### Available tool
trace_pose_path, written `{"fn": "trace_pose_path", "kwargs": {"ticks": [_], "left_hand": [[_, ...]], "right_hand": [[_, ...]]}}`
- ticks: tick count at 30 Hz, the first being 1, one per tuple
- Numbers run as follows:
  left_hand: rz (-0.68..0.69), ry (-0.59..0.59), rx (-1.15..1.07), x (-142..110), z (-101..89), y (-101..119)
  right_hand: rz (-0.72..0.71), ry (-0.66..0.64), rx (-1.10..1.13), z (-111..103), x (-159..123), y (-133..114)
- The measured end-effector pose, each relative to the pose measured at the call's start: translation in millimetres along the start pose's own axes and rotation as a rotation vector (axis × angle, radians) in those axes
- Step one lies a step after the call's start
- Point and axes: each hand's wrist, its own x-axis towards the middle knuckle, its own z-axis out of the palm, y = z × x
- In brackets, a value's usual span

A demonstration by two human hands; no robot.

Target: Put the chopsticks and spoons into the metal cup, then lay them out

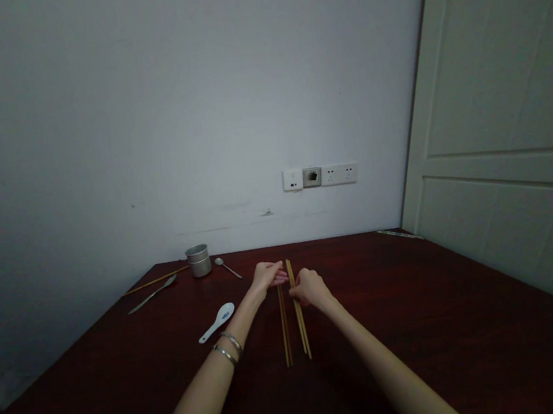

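My right hand [310, 287] is closed, thumb and fingers pinching a pair of light yellow chopsticks [301, 328] around their upper half. The chopsticks' tops stick up past the fingers. To their left, a pair of darker brown chopsticks [285, 327] lies lengthwise on the table. Over the far ends of that brown pair is my left hand [269, 275], its fingers stretched toward the right with a gap between thumb and fingers. The far tips of the brown pair are hidden beneath it. Left of my left forearm lies a white ceramic spoon [219, 321] with a blue mark in its bowl.
A metal cup [199, 261] stands at the back left of the dark red table [397, 326]. Near it lie a small metal spoon [228, 268], a knife-like metal utensil [153, 294] and a thin wooden stick [154, 281]. Behind is a wall with sockets [338, 174].
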Motion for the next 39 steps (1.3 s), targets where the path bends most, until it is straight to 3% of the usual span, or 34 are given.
{"fn": "trace_pose_path", "kwargs": {"ticks": [5, 11, 23, 33, 39], "left_hand": [[0.053, 0.081, -0.067, 0, -13.8, 7], [0.041, 0.075, -0.055, 1, -18.1, 5], [0.043, 0.123, -0.087, 8, -34.7, 13], [0.031, 0.149, -0.104, 8, -41.6, 20], [0.028, 0.146, -0.104, 9, -41.9, 19]], "right_hand": [[0.008, -0.05, -0.099, 10, 8, -4], [-0.067, -0.071, -0.148, 15, 3, -10], [-0.081, -0.077, -0.186, 15, -3, -13], [-0.023, -0.25, -0.045, 16, 8, -6], [0.017, -0.283, 0.014, 18, 13, -3]]}}
